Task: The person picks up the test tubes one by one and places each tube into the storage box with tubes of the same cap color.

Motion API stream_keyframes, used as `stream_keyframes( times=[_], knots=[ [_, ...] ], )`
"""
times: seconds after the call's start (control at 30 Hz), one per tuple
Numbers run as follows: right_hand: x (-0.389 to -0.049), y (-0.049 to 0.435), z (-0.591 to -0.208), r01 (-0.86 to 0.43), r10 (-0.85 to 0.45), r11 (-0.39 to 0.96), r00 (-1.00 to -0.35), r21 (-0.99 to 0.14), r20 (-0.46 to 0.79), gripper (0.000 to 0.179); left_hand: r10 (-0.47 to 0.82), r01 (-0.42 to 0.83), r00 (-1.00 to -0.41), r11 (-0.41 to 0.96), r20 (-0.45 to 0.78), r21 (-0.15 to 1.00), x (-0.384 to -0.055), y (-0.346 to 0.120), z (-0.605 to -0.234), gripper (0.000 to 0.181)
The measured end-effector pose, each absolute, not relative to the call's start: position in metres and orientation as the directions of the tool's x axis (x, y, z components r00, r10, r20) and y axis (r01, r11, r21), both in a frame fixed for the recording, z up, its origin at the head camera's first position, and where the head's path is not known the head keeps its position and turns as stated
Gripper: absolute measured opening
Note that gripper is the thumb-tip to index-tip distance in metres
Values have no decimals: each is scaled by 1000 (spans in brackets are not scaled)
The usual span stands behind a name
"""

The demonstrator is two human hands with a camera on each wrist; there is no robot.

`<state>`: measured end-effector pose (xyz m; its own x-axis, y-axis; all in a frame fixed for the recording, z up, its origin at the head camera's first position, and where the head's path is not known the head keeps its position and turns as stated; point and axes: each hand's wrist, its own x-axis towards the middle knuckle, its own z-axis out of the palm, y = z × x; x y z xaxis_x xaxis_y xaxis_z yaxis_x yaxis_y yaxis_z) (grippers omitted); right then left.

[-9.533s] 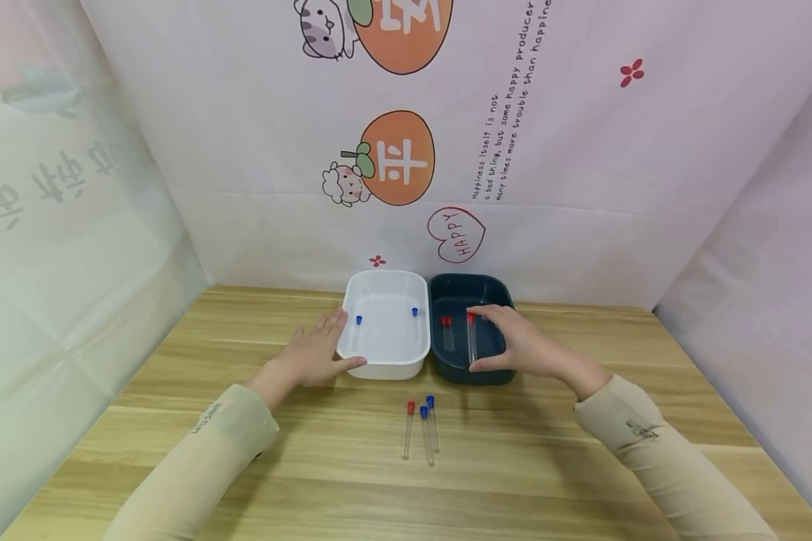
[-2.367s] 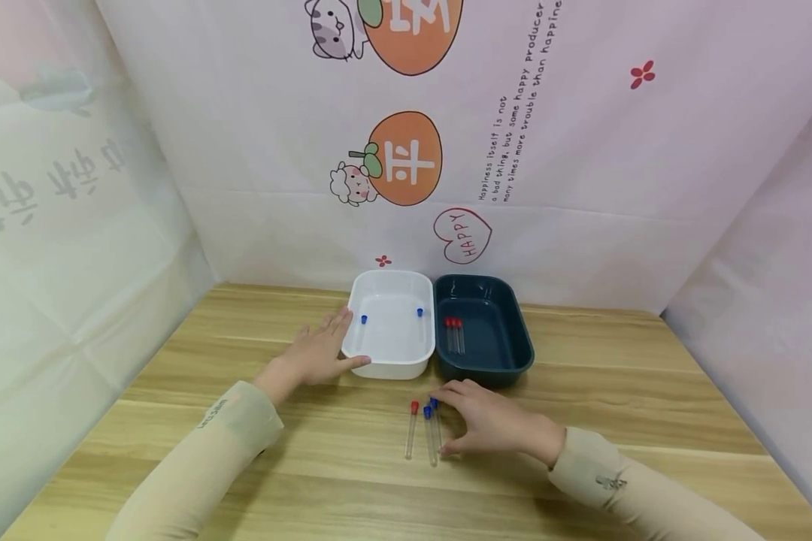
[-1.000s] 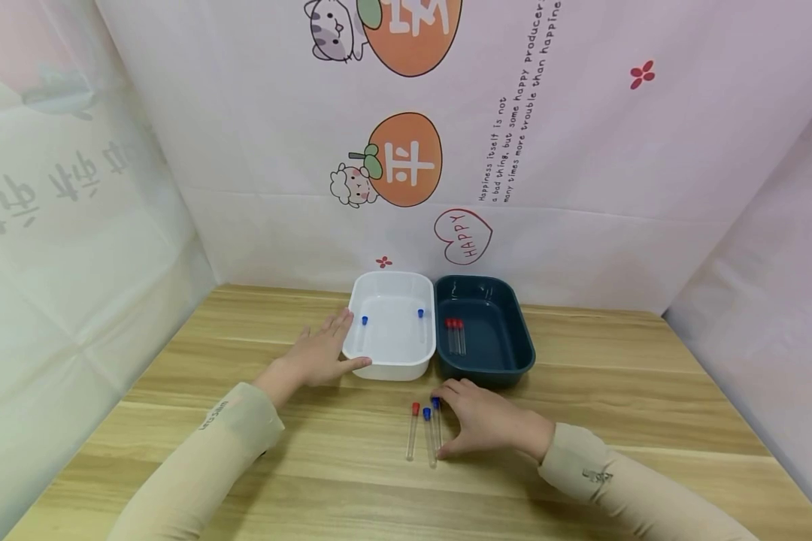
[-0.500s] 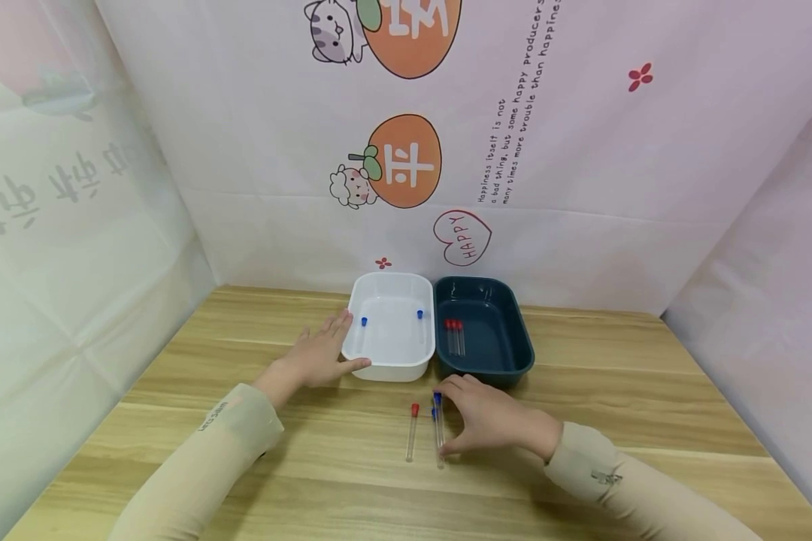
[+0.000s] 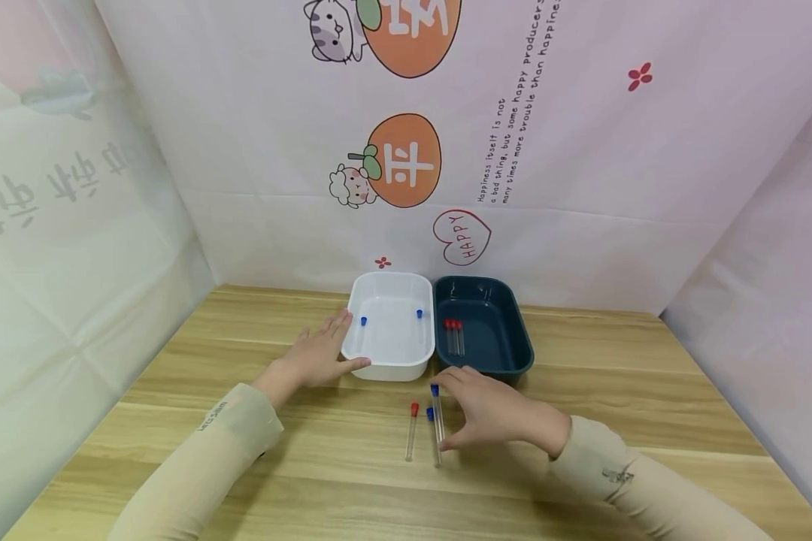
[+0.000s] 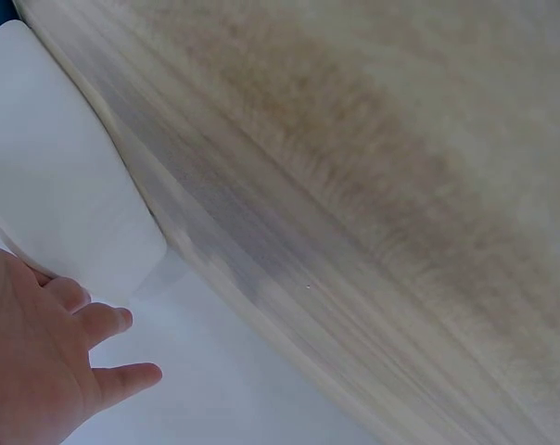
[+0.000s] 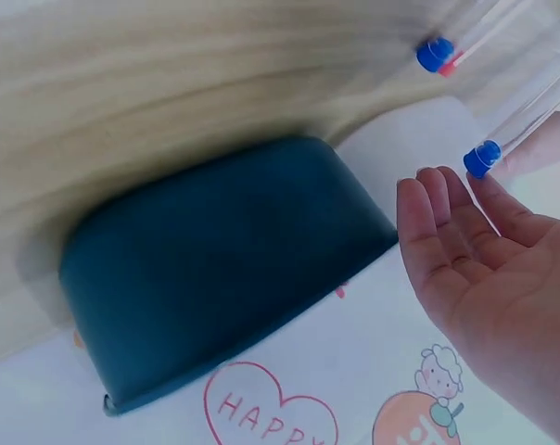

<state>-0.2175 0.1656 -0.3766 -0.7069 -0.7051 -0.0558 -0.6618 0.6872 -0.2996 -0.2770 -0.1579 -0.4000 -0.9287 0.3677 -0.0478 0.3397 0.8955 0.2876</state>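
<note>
The right hand pinches a blue-capped test tube along its length, a fingertip at the cap and the thumb near the rounded end. From the head view this tube partly covers a second blue-capped tube that lies on the wood-grain tabletop; just to the left lies 1 red-capped test tube, apart from them.

The left hand is spread wide and grips no tube — its fingers touch the left side of the white tray, with the thumb at the near rim. Inside that tray lie 2 tubes with blue caps, 1 on the left and 1 on the right, well apart.

The dark teal tray stands right beside the white tray; in its left part 3 red-capped tubes lie side by side. Behind stands a printed cloth backdrop — a red heart outline on it reads "HAPPY".
</note>
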Motion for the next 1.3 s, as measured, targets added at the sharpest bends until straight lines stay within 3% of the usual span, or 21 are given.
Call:
stream_keyframes(
  times=[0.67, 0.93, 1.3],
  knots=[
    [-233, 166, -335, -654, -679, 689, -733, -312, 37, 95, 370, 345, -928, 894, -36, 285, -279, -159, -402, 107],
    [-241, 163, -333, -625, -664, 693, -747, -359, 19, 97, 369, 343, -928, 896, -44, 284, -277, -159, -400, 106],
    [-259, 151, -338, -644, -667, 687, -743, -336, 59, 94, 372, 350, -927, 900, -41, 261, -281, -158, -404, 107]
  ],
)
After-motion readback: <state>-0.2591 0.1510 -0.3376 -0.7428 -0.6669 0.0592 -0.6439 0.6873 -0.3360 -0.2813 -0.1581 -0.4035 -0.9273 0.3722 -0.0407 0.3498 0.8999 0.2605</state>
